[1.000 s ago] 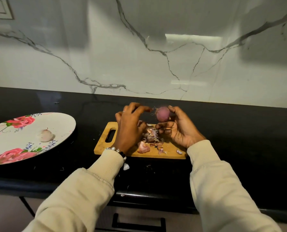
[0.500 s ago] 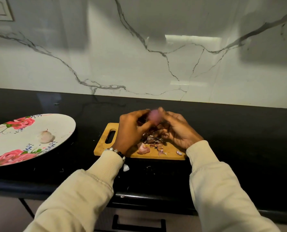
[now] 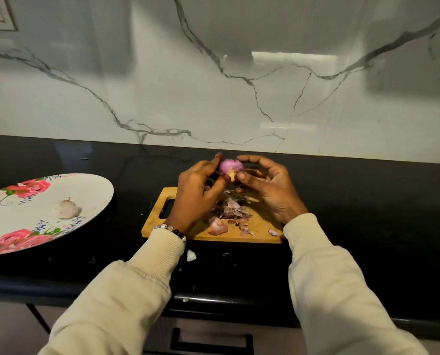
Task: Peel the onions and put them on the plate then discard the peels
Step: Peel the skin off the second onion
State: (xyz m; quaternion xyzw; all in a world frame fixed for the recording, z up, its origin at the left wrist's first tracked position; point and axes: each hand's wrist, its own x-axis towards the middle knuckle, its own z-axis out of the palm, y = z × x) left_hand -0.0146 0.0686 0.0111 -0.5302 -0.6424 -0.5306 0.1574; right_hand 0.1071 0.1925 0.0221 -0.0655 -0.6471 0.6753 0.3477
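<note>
Black table [image 3: 367,201] carried a board [image 3: 260,226]; left hand [image 3: 195,196] and right hand [image 3: 270,190] pinched the onion [image 3: 229,167]. Slick skin might let it slip and fall.

Plate [image 3: 95,190] cut off left; hands [image 3: 195,198] hide board's [image 3: 260,226] middle.

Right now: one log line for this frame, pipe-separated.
stage: peeling | onion held above cutting board by left hand and right hand | peels on board | plate: one peeled onion
</note>
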